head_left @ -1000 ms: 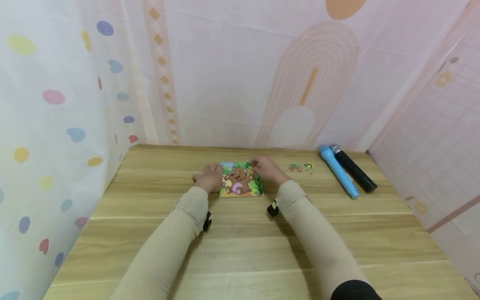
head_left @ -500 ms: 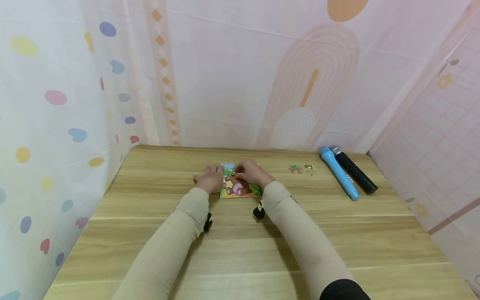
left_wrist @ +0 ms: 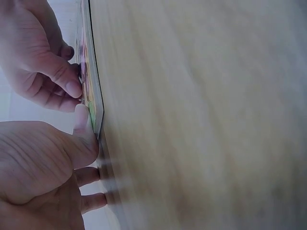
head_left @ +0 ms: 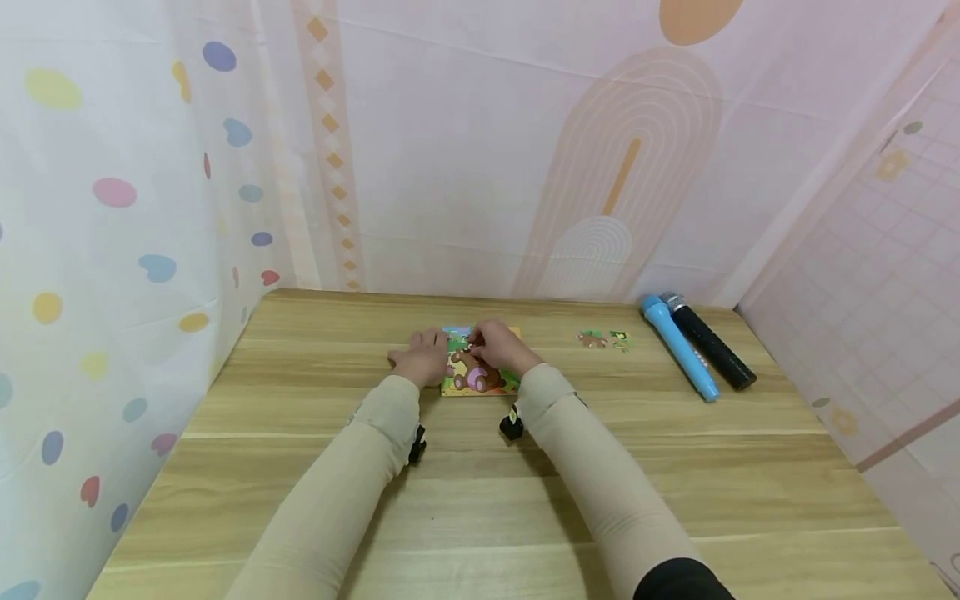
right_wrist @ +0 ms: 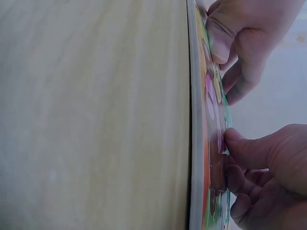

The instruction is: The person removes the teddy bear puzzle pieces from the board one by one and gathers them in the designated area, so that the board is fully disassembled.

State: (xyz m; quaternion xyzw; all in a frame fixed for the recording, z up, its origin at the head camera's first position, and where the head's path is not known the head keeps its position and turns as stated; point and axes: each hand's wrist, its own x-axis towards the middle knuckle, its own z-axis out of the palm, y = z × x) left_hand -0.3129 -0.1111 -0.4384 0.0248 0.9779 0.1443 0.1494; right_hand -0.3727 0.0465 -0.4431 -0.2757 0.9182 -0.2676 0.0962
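Note:
A square bear jigsaw puzzle (head_left: pixel 474 383) in a thin tray lies near the back of the wooden table. My left hand (head_left: pixel 422 360) rests at its left side, fingers stretched out on the table; in the left wrist view the left thumb (left_wrist: pixel 82 117) touches the board's edge. Over the puzzle's middle, the right hand (head_left: pixel 504 347) has its thumb and fingers bent down, pinching at a brown puzzle piece (right_wrist: pixel 219 167) on the picture. The bear's head and upper right part are hidden beneath this hand.
Several loose puzzle pieces (head_left: pixel 594 340) lie to the right of the puzzle. Farther right, a blue toy microphone (head_left: pixel 682 350) and a black microphone (head_left: pixel 708 343) lie side by side. A patterned curtain (head_left: pixel 450 167) hangs behind the table.
The right hand has moved left from the puzzle's upper right corner to its middle, then stayed about there. The left hand keeps its place.

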